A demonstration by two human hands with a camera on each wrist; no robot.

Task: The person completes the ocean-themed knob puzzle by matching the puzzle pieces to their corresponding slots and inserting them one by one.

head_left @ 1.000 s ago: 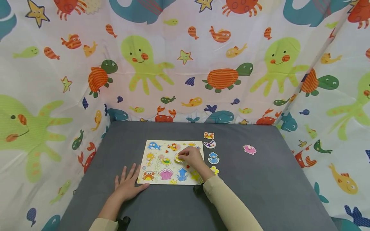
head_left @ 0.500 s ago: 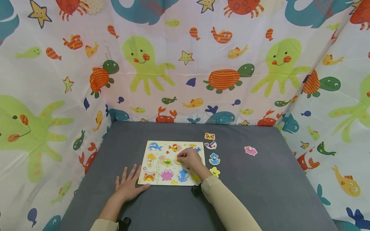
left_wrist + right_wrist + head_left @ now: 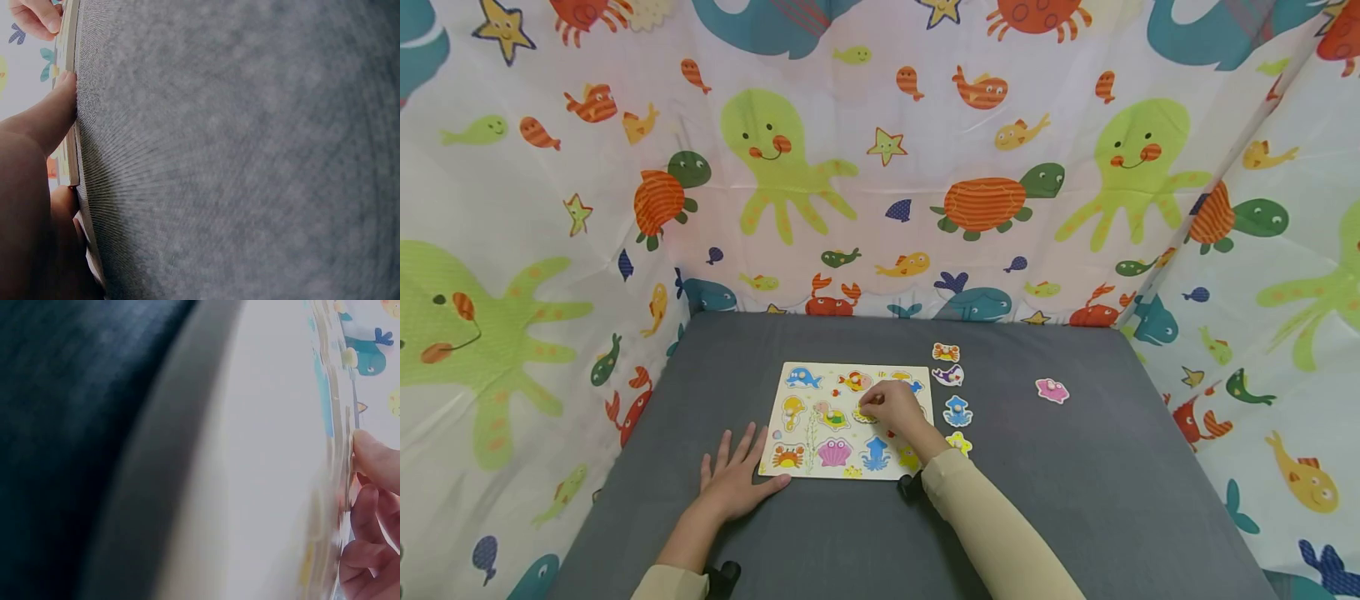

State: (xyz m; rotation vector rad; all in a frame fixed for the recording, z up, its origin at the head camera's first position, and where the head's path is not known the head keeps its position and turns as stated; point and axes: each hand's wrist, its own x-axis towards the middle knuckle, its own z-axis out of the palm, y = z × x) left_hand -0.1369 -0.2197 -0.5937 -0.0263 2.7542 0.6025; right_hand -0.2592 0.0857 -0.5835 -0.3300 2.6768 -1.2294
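Observation:
A pale wooden puzzle board (image 3: 828, 375) with sea-animal pictures lies on the grey table. My right hand (image 3: 901, 410) is over its right half, the thumb and fingertips pinching a yellow puzzle piece (image 3: 862, 417) that the fingers mostly hide. Whether that piece sits fully in its recess, I cannot tell. In the right wrist view the thumb and curled fingers (image 3: 369, 515) meet low at the board's surface. My left hand (image 3: 735, 482) lies with spread fingers at the board's lower left corner; its thumb (image 3: 59, 103) touches the board's edge.
Right of the board, loose pieces stand in a column: an orange crab (image 3: 946, 352), a purple whale (image 3: 948, 376), a blue octopus (image 3: 957, 411) and a yellow star (image 3: 958, 443). A pink piece (image 3: 1052, 391) lies farther right. A printed sea-animal cloth (image 3: 880, 192) walls the table's back and sides.
The right wrist shifts slightly left, with the fingertips staying at the yellow puzzle piece. The left hand keeps its place, and the head view drifts a little.

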